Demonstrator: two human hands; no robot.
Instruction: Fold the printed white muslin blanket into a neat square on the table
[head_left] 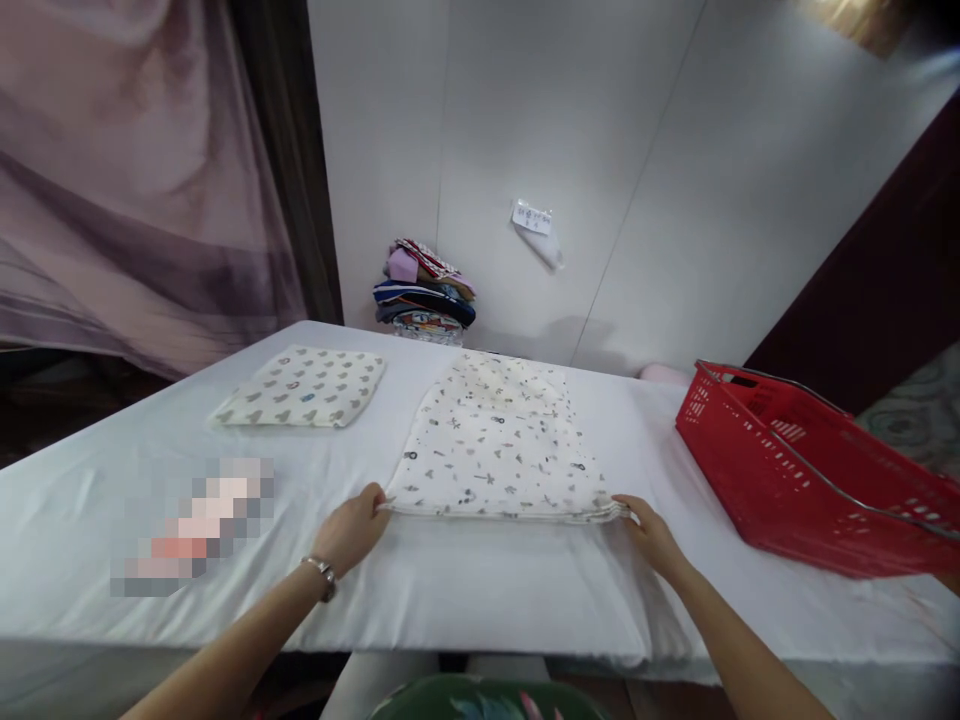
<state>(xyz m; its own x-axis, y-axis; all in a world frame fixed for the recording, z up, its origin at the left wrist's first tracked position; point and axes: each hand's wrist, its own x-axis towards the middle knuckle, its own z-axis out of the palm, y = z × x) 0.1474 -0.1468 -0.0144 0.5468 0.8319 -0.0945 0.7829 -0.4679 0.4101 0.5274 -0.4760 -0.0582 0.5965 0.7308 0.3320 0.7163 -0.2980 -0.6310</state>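
A white cloth with small grey prints (502, 445) lies folded in layers on the table, its near edge toward me. My left hand (352, 528) pinches the near left corner between thumb and fingers; a bracelet circles that wrist. At the near right corner, my right hand (651, 535) grips the stacked layers in the same way. The cloth's far part looks slightly rumpled, while the near part is spread fairly flat.
Left of it rests another folded cloth with grey patterns (304, 388). A red plastic basket (802, 470) with metal handles stands at the right. Folded clothes (425, 290) are piled by the wall. A white sheet covers the table (510, 590). One blurred object (199, 525) lies front left.
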